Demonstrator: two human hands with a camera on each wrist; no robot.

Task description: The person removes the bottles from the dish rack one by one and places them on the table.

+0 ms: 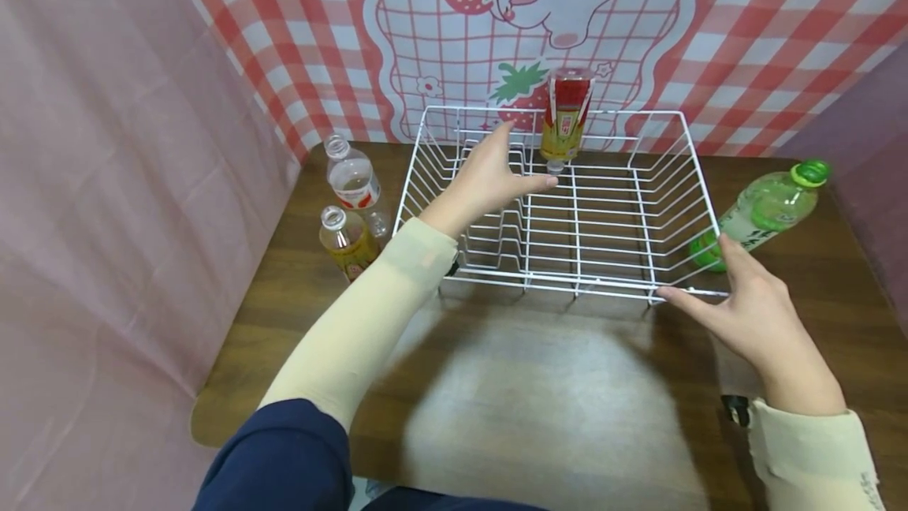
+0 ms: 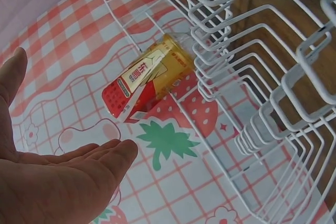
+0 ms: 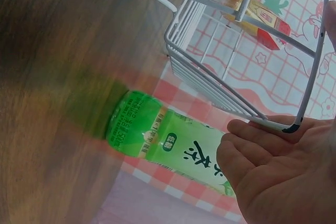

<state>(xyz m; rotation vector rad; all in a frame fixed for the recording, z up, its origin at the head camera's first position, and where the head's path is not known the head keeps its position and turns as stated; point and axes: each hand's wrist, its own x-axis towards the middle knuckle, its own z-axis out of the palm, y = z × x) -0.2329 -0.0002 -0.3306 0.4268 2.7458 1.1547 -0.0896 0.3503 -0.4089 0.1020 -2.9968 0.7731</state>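
A white wire dish rack [image 1: 578,281] stands on the table. Inside it, against the back, a red-and-yellow labelled bottle [image 1: 565,121] stands upside down, neck lowest. My left hand [image 1: 485,178] hovers over the rack's left half, thumb spread from the fingers, holding nothing; in the left wrist view its fingers are straight and apart from the bottle [image 2: 149,77]. At the front right corner of the rack, my right hand [image 1: 755,314] rests its spread thumb and extended fingers against the rim. Just beyond those fingers is a green bottle [image 3: 173,142], standing outside the rack.
Left of the rack stand a clear bottle [image 1: 355,182] and an uncapped bottle with a yellow label [image 1: 347,243]. A checked strawberry cloth [image 1: 340,38] hangs behind the wooden table [image 1: 546,400]. Pink curtain [image 1: 106,180] borders the left side.
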